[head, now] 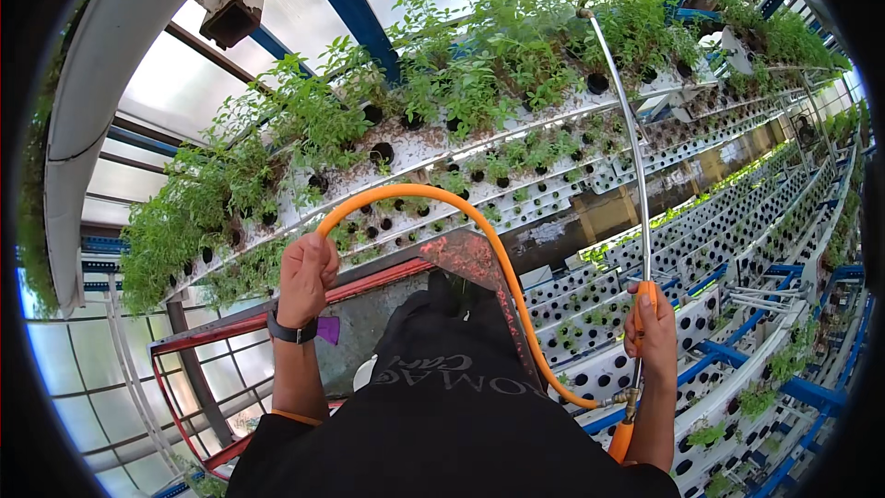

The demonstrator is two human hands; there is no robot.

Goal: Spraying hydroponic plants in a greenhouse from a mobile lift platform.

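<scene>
My left hand (305,278) is closed around an orange hose (415,190), which arches over and loops down to a brass fitting (629,395) on the right. A long metal spray lance (632,152) with orange grips is held upright in my right hand (652,326). Its bent nozzle (585,13) reaches in among leafy green plants (477,62). These plants grow from round holes in a white hydroponic channel (422,152) in front of me. Whether liquid leaves the nozzle is hard to tell.
Below me is a lift platform with red rails (377,278). Lower tiers of white planting channels (601,349) with black holes run down to the right, among blue steel beams (733,353). A thick white pipe (90,124) and a rusty-ended square tube (231,22) hang at upper left.
</scene>
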